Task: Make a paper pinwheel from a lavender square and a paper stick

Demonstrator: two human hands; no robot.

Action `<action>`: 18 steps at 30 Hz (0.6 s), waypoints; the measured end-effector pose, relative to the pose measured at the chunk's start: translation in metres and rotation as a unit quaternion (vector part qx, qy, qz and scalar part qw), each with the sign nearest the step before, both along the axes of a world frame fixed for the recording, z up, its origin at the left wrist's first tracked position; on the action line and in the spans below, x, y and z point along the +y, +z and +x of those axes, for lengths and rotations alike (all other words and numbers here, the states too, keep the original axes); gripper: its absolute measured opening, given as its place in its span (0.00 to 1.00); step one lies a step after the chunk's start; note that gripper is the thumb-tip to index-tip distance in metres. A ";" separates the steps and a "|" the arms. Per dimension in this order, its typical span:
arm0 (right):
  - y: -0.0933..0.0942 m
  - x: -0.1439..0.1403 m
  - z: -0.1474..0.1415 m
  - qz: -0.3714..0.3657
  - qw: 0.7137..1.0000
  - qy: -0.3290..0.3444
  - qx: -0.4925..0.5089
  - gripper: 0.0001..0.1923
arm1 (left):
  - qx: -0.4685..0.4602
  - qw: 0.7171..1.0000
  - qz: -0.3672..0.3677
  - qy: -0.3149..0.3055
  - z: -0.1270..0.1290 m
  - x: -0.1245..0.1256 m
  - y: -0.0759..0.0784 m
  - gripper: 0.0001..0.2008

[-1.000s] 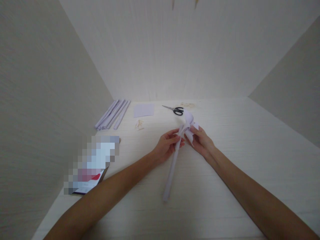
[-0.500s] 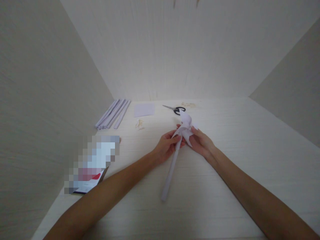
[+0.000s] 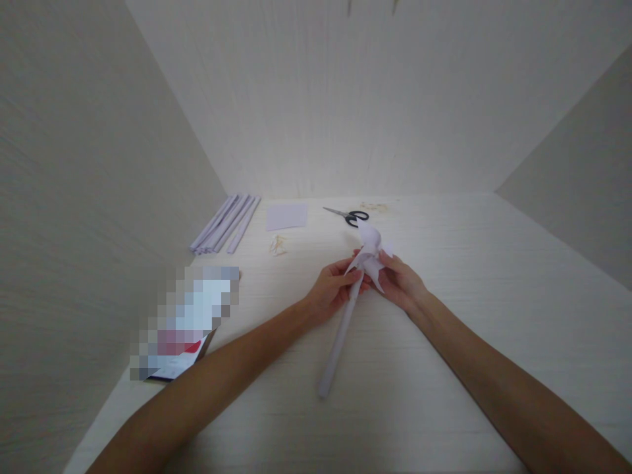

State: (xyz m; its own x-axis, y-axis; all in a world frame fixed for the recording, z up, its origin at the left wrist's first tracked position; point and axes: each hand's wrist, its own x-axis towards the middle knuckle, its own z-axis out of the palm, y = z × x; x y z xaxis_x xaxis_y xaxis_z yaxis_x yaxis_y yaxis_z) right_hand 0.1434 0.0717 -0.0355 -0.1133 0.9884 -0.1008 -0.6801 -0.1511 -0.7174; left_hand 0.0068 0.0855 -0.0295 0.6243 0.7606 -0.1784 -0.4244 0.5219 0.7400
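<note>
A white paper pinwheel (image 3: 369, 251) on a rolled paper stick (image 3: 338, 349) is between my two hands, over the table. My left hand (image 3: 336, 289) is closed round the top of the stick, with its thumb just below the blades. At the right side of the blades, my right hand (image 3: 401, 282) pinches the paper between thumb and fingers. Parts of both hands' fingers are hidden behind the pinwheel. The stick slants down toward me, its lower end free. Just beyond the blades lie scissors (image 3: 356, 217) with black handles.
Several rolled paper sticks (image 3: 224, 227) lie at the back left. Beside them are a pale paper sheet (image 3: 286, 216) and a small pile of thin bits (image 3: 278, 245). A tablet-like device (image 3: 185, 359), partly blurred out, rests by my left forearm. Walls (image 3: 316, 118) enclose the table.
The whole view has shifted slightly. Both hands keep their hold on the pinwheel, with hardly any visible movement.
</note>
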 end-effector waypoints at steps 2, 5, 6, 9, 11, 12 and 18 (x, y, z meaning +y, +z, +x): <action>-0.001 0.000 0.000 -0.001 1.000 -0.007 -0.003 0.12 | 0.005 1.000 0.004 -0.001 0.000 0.000 0.000 0.07; -0.002 0.000 0.001 -0.001 1.000 -0.019 -0.011 0.12 | 0.012 1.000 0.007 -0.003 0.001 0.000 0.000 0.07; -0.002 0.000 0.001 -0.001 1.000 -0.024 -0.013 0.12 | 0.014 1.000 0.005 -0.002 0.001 -0.001 0.000 0.07; -0.002 0.000 0.002 0.001 0.999 -0.028 -0.022 0.11 | 0.019 1.000 -0.003 0.002 0.001 -0.001 0.001 0.08; -0.002 0.000 0.002 0.003 0.999 -0.029 -0.028 0.11 | 0.022 1.000 -0.004 0.001 0.001 -0.001 0.001 0.07; -0.002 0.001 0.001 0.005 0.999 -0.031 -0.030 0.11 | 0.023 1.000 -0.003 0.000 0.001 -0.001 0.001 0.07; 0.001 0.002 -0.002 0.004 0.997 -0.053 -0.052 0.13 | 0.030 1.000 -0.005 -0.006 0.002 -0.001 -0.001 0.07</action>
State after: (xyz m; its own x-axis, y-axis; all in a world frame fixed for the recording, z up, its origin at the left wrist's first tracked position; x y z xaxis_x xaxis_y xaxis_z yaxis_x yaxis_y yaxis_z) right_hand 0.1415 0.0733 -0.0350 0.0017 0.9950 -0.0996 -0.6130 -0.0776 -0.7862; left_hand 0.0088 0.0849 -0.0308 0.6208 0.7515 -0.2232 -0.3743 0.5343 0.7579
